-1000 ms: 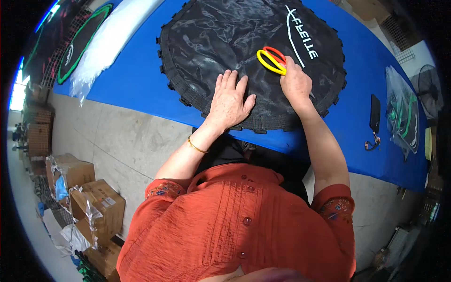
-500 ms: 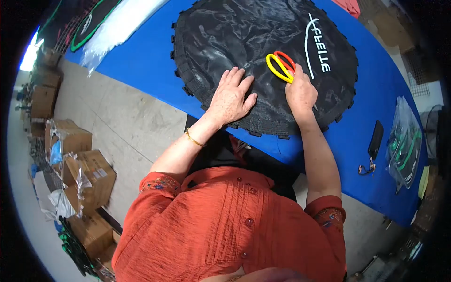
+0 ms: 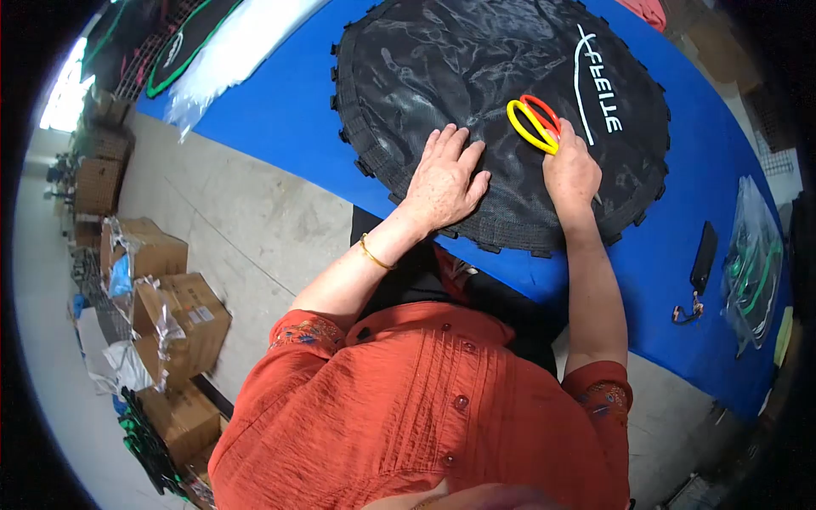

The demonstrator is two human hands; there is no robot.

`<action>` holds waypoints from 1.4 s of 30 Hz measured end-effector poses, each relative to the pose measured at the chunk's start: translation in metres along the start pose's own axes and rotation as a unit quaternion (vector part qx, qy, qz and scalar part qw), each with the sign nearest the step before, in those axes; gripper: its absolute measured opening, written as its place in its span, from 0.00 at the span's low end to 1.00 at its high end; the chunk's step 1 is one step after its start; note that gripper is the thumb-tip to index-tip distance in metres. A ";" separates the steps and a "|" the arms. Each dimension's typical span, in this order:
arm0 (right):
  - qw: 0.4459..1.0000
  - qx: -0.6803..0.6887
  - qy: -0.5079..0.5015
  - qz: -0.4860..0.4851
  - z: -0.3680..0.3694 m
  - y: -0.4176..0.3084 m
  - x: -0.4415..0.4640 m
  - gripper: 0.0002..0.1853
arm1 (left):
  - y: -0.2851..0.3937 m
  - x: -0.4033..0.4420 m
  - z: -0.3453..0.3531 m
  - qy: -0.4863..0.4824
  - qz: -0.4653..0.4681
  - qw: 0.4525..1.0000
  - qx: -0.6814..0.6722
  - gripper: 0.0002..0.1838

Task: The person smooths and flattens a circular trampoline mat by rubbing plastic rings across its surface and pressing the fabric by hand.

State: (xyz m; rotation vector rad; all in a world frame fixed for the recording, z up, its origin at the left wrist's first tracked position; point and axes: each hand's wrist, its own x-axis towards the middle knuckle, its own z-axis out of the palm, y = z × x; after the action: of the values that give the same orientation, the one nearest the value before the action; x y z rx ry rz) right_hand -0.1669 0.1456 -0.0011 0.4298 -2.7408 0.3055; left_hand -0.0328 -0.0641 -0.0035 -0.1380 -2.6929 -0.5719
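We judge the round black mat (image 3: pixel 416 85) under our left hand (image 3: pixel 446 178) to be light and limp, a mesh that rucks easily in the middle, with a thicker, firmer band round it; it lies across the table beneath and beyond both hands. The band with its small tabs (image 3: pixel 365 167), just to the left of our left hand, looks like the surest place to take hold, since the loose mesh probably slides and folds under a pinch. Our left hand presses down on the near part of the mat, palm down, fingers a little apart, gripping nothing. Our right hand (image 3: pixel 571 174) is closed around the scissors (image 3: pixel 548 145), whose yellow and red loops stick out past the fingers while a tip shows beside the wrist; they look stiff and easy to carry, but that point could snag the mesh. White lettering (image 3: pixel 605 102) lies just beyond the right hand. The blue table (image 3: pixel 280 102) looks smooth, so we expect cloth to slip on it. Well to the right of our right hand are a slim black object (image 3: pixel 703 255) and a clear bag (image 3: pixel 752 263); far to the left of our left hand, clear plastic (image 3: pixel 238 51) lies near a green-edged piece (image 3: pixel 183 47), with cardboard boxes (image 3: pixel 195 314) on the grey floor (image 3: pixel 229 195)
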 end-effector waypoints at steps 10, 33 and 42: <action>1.000 -0.024 -0.006 -0.001 0.003 0.005 0.001 0.27 | -0.054 0.011 -0.048 0.028 -0.035 0.999 -0.001 0.29; 0.997 0.031 -0.007 -0.064 -0.001 0.097 0.027 0.31 | -0.013 -0.027 -0.046 -0.019 -0.014 0.999 0.031 0.33; 0.842 0.457 -0.179 0.224 -0.066 0.011 0.005 0.27 | -0.054 -0.005 -0.045 0.084 -0.004 0.996 -0.040 0.21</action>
State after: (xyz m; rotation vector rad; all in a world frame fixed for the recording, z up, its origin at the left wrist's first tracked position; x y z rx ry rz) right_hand -0.1550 0.1716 0.0596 0.0340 -2.8278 1.8533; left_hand -0.0218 -0.1320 0.0120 -0.0967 -2.5102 -0.6639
